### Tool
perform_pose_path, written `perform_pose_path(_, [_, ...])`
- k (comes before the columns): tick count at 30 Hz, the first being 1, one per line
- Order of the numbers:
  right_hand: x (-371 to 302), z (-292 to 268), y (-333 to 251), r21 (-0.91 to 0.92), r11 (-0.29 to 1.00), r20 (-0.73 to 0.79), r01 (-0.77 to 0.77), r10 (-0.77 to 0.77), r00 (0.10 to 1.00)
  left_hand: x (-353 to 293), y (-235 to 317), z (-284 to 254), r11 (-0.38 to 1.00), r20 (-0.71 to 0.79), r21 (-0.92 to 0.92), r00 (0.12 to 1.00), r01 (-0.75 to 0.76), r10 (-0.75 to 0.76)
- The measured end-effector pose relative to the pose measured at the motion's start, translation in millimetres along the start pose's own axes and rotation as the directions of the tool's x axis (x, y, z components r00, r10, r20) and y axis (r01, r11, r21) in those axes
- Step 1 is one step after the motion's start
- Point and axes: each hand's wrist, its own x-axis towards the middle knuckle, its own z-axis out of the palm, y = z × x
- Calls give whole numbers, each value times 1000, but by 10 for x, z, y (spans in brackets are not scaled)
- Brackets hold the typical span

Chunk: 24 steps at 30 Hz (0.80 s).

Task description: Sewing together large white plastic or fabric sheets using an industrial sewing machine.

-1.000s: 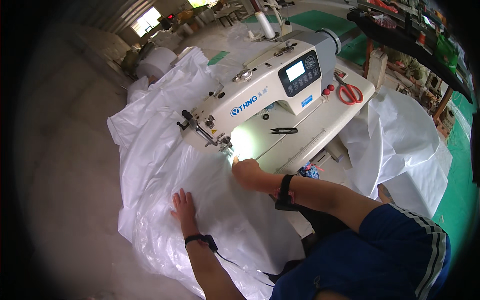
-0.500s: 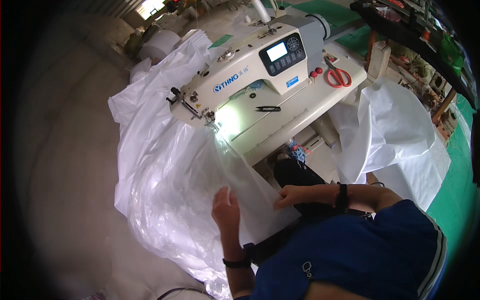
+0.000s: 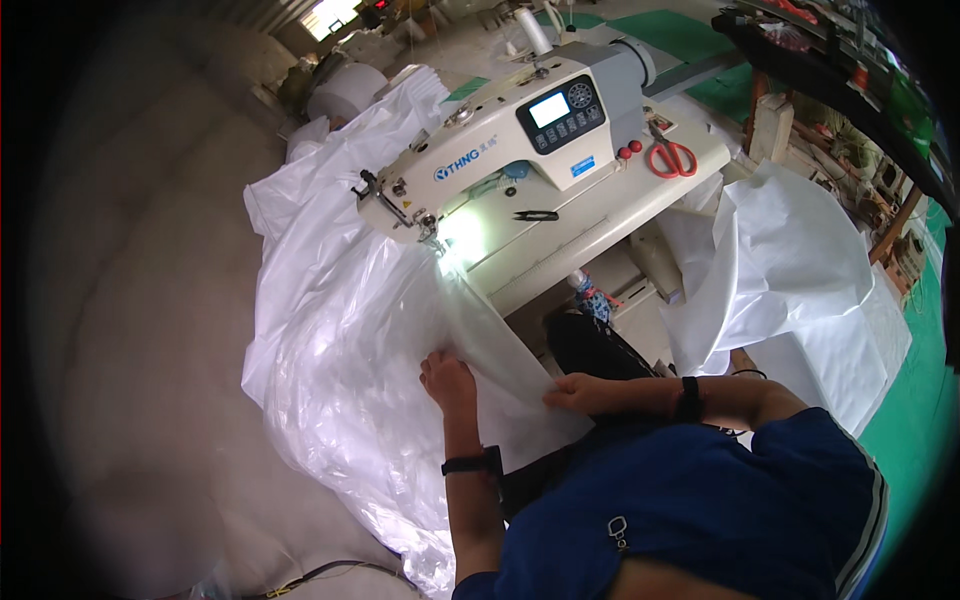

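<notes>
A broad white, partly see-through plastic sheet [image 3: 370,330] runs from under the needle end of a white sewing machine [image 3: 480,145] down toward my lap. My left hand [image 3: 449,381] lies on the sheet with its fingers curled into it. At the sheet's right edge, my right hand [image 3: 580,394] pinches the border between thumb and fingers. A bright lamp lights the needle area, where the sheet's narrow end sits beneath the presser foot. The needle itself is too small and glaring to make out.
Black thread snips [image 3: 537,215] lie on the machine bed, and red-handled scissors [image 3: 671,158] rest near its right end beside two small red balls [image 3: 629,150]. More white sheeting [image 3: 790,270] hangs at the right. A cable [image 3: 330,570] crosses the floor at the lower left.
My left hand has gone from spread fingers to fingers curled in the sheet, slightly farther up. The right hand keeps its pinch on the edge. The whole view has shifted a little.
</notes>
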Motion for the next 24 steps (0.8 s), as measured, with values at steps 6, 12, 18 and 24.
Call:
perform_pose_path(6, [-21, -2, 53, -171, 979, -123, 110, -132, 984, -498, 215, -906, 37, 597, -696, 549, 717, 585])
perform_pose_path(12, [-71, 47, -61, -98, 987, -95, 129, -138, 986, -862, 155, -1203, 45, 540, -839, 818, 542, 197])
perform_pose_path(18, [-125, 93, -149, 104, 991, -63, 84, -78, 995, -832, 235, -672, 894, 45, -294, 929, -338, 366])
perform_pose_path(24, [-175, 70, -175, 1, 999, -208, -50, 49, 977, -1034, -56, -1096, -300, 604, -671, 735, 678, 308])
